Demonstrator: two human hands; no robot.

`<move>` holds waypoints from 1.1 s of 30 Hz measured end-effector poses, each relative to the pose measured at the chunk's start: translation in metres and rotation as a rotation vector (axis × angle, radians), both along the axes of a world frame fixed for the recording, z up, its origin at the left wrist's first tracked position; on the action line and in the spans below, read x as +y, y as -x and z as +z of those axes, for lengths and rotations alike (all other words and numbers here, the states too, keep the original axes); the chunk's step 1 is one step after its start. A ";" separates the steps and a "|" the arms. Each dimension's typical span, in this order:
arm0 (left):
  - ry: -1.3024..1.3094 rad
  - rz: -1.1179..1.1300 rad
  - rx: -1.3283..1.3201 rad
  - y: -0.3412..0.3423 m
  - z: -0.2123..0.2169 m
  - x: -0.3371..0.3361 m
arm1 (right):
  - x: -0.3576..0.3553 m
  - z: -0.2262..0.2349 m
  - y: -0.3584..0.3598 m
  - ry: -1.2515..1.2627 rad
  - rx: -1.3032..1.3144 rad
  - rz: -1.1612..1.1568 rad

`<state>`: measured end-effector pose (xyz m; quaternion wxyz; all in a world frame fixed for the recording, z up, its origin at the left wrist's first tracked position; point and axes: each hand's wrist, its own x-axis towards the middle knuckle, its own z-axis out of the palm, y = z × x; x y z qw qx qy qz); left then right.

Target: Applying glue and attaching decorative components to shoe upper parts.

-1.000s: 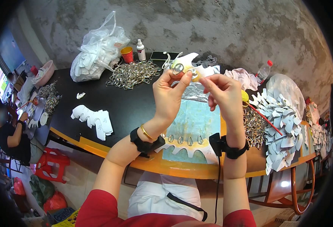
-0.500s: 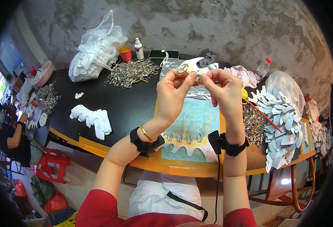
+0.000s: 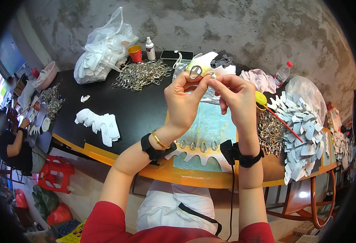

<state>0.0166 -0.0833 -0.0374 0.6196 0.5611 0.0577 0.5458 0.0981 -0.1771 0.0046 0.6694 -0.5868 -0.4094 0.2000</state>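
Note:
Both hands are raised over the middle of the table, with fingertips meeting. My left hand (image 3: 182, 101) is closed on a white scalloped piece (image 3: 205, 60) with a yellow-stained edge. An oval metal ring (image 3: 195, 72) stands at that edge above my left fingers. My right hand (image 3: 238, 95) pinches at the same edge, by another metal ring (image 3: 212, 75) partly hidden by the fingertips. Below them a second white scalloped piece (image 3: 198, 156) lies on a bluish sheet (image 3: 208, 121), with several oval rings (image 3: 193, 146) along its edge.
A pile of metal rings (image 3: 141, 75) and a plastic bag (image 3: 101, 52) of white pieces lie back left. Stacked white cutouts (image 3: 99, 123) sit left. At right are more rings (image 3: 270, 133), a yellow-topped red stick (image 3: 283, 123) and heaped pieces (image 3: 301, 125). A person (image 3: 12, 141) works far left.
The white piece has tilted up, so its ring shows more fully. My hands have shifted slightly left, and my right fingertips have drawn in against the left ones.

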 end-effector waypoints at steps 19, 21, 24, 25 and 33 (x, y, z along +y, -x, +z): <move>0.023 0.029 -0.096 0.005 0.006 0.005 | 0.000 0.003 0.014 -0.162 0.077 -0.024; -0.025 0.077 -0.074 0.006 0.006 0.004 | 0.002 0.001 0.014 -0.137 0.081 -0.009; -0.122 0.164 -0.031 0.004 0.003 0.000 | 0.004 -0.003 0.013 -0.136 0.086 0.013; -0.138 0.165 -0.062 0.002 0.004 -0.001 | 0.004 -0.004 0.012 -0.148 0.105 0.018; -0.136 0.170 -0.073 0.004 0.005 0.000 | 0.006 -0.005 0.013 -0.193 0.186 0.076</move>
